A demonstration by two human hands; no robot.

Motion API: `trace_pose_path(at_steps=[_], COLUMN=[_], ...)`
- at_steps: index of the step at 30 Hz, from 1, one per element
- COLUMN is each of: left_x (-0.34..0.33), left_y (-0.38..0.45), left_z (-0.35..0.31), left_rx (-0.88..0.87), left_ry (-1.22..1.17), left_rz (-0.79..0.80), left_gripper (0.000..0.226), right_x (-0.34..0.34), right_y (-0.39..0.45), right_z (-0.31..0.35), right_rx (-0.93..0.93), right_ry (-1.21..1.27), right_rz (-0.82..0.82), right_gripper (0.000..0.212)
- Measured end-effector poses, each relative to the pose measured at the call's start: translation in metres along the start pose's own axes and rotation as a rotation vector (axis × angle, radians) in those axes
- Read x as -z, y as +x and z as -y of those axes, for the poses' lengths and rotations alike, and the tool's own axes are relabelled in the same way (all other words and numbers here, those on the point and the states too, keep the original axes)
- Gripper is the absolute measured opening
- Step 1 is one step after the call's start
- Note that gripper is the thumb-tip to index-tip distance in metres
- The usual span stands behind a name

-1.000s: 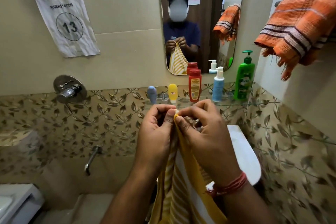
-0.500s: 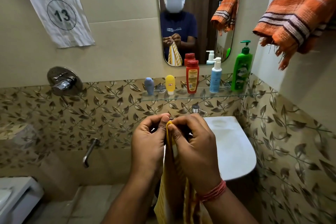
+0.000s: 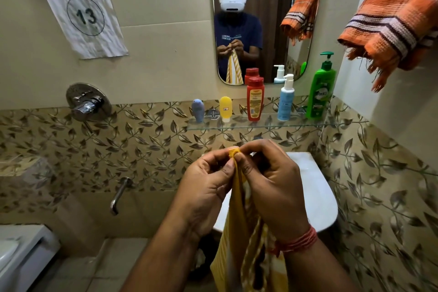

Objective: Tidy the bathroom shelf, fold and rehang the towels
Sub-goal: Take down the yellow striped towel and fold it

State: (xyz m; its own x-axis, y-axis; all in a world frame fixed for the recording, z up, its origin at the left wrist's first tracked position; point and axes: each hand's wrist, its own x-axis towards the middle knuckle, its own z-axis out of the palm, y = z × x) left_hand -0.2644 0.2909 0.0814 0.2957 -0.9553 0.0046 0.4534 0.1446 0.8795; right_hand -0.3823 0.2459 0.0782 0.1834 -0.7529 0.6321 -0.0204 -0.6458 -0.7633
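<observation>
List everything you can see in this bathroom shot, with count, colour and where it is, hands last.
yellow towel: 1, yellow with white stripes, hanging from both hands
orange towel: 1, orange with striped bands, draped on rail, upper right
glass shelf: 1, clear, under mirror
bottles: 5 on shelf: blue-grey, yellow, red, light blue pump, green pump
mirror: 1, above shelf
sign: 1, white, "13", upper left wall
mixer valve: 1, chrome, left wall
spout: 1, chrome, below valve
left hand: pinches towel's top
right hand: pinches towel's top
</observation>
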Motion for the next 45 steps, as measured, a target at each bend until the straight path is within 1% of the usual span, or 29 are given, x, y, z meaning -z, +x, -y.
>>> trace_pose_path(at_steps=[2,5,8,10,12,14,15,16,17,19,20,22,25,30,34,37,41,43,45], left_x=[-0.001,-0.007,-0.009,-0.011,-0.013,-0.016,-0.016,-0.016,-0.017,-0.018,-0.020,-0.022,-0.025,-0.023,-0.019,-0.016,-0.019,-0.018,-0.015], left_y=[0.006,0.012,0.018,0.020,0.022,0.024,0.026,0.028,0.029,0.032,0.034,0.040,0.048,0.056,0.063,0.069,0.069,0.073,0.079], left_z=[-0.003,-0.003,-0.003,-0.004,-0.005,-0.004,-0.003,-0.002,-0.002,-0.003,-0.003,-0.004,-0.007,-0.008,-0.007,-0.006,-0.006,-0.007,-0.011], left_rx=[-0.022,-0.077,-0.150,-0.203,-0.228,-0.241,-0.246,-0.248,-0.250,-0.256,-0.264,-0.277,-0.245,-0.264,-0.247,-0.277,-0.340,-0.358,-0.354], left_ry=[0.006,0.085,0.127,0.173,0.220,0.223,0.224,0.222,0.212,0.196,0.205,0.221,0.198,0.251,0.226,0.245,0.348,0.377,0.330], left_rz=[0.025,0.008,-0.034,-0.019,0.004,0.011,0.016,0.021,0.028,0.025,0.015,-0.021,-0.068,-0.095,-0.117,-0.132,-0.111,-0.126,-0.152], left_gripper=[0.024,0.017,0.026,0.029,0.027,0.016,0.015,0.020,0.021,0.015,0.017,0.010,0.023,0.012,0.008,0.007,0.014,0.012,0.008], right_x=[0.001,0.004,0.008,0.010,0.010,0.010,0.010,0.011,0.011,0.012,0.012,0.011,0.006,0.002,-0.001,-0.005,-0.008,-0.009,-0.009], right_y=[0.002,0.008,0.016,0.019,0.024,0.028,0.030,0.033,0.035,0.040,0.042,0.046,0.050,0.057,0.063,0.065,0.070,0.072,0.074], right_z=[-0.002,-0.006,-0.008,-0.008,-0.007,-0.006,-0.007,-0.007,-0.007,-0.008,-0.009,-0.012,-0.016,-0.021,-0.023,-0.025,-0.027,-0.028,-0.029], right_rx=[0.017,0.028,0.013,0.014,0.024,0.033,0.030,0.023,0.012,-0.011,-0.016,-0.007,0.014,0.017,-0.006,-0.018,-0.013,0.002,0.008], right_ry=[-0.009,-0.013,0.006,0.001,-0.026,-0.045,-0.043,-0.043,-0.048,-0.056,-0.066,-0.111,-0.173,-0.163,-0.175,-0.200,-0.239,-0.234,-0.194], right_rz=[0.021,0.022,0.037,0.037,-0.008,-0.055,-0.069,-0.074,-0.070,-0.051,-0.044,-0.034,-0.020,-0.035,0.037,0.059,0.032,0.031,0.059], right_gripper=[0.012,0.013,0.010,0.008,0.007,0.006,0.007,0.009,0.010,0.014,0.015,0.017,0.015,0.012,0.008,0.009,0.012,0.009,0.008])
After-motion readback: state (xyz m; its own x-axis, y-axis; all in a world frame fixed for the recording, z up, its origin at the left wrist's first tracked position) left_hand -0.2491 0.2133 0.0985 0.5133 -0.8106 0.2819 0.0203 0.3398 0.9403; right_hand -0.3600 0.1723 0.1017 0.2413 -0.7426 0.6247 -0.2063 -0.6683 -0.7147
